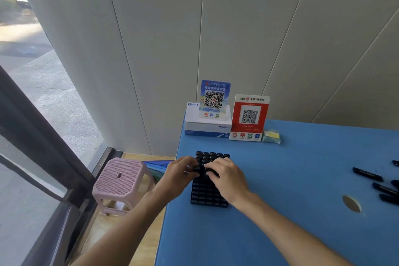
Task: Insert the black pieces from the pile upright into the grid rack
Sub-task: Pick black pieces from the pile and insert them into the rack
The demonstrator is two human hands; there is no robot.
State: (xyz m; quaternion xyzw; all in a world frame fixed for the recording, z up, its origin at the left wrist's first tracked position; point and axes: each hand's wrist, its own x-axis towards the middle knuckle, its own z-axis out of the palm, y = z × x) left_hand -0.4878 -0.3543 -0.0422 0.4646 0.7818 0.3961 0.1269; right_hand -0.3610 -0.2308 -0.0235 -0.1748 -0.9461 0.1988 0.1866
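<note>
From my head camera, looking down, I see the grid rack lying on the blue bench near its left edge, with both my hands over its middle rows. The far rows of the rack are already filled with black pieces standing upright, while the near rows show open slots. My left hand has its fingers curled in close at the left side of the rack, and they seem to pinch a black piece at the boundary between filled and open rows, though the piece is mostly hidden and I cannot say how firm the hold is. My right hand sits beside it, fingers bent down onto the rack; they look closed around another piece or pressing one home, and I cannot tell which. The pile of loose black pieces lies flat well apart, at the far right of the bench, partly cut off by the frame edge. Against the wall stand a white box, a blue code card and a red code card, and a pink stool sits on the floor to the left. I judge I am in the seating step, with less than half the rack filled. Next I need to line each piece over its slot, push it straight down until it stands upright, then reach right to the pile for more.
</note>
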